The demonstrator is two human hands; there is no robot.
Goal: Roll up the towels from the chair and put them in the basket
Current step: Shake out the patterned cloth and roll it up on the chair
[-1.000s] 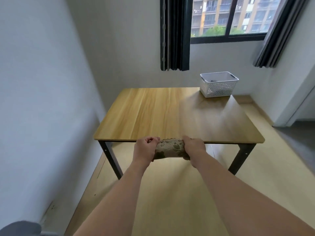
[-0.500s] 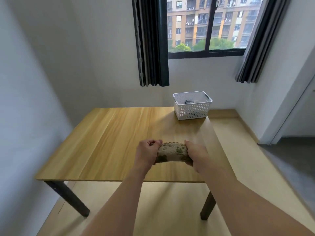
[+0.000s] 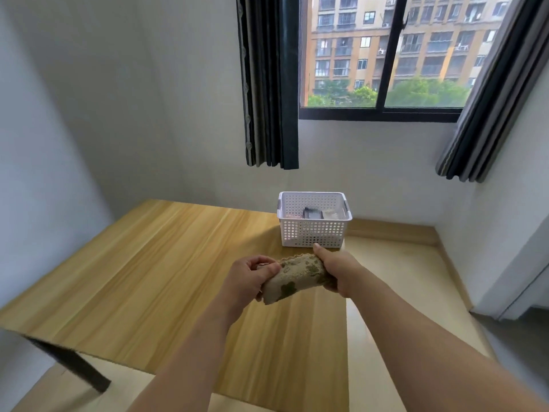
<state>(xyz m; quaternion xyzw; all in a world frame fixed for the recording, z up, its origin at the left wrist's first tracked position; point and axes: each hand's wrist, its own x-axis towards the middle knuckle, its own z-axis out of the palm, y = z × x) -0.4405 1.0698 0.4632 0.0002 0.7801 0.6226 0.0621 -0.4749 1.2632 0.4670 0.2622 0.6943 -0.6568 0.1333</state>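
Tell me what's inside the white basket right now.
Over the white basket rim, a dark striped rolled towel shows, with paler fabric beside it. The front wall hides the basket's bottom and anything lower.

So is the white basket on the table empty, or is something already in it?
Not empty: through the open top of the basket, a dark striped item and something pale lie inside, possibly rolled towels.
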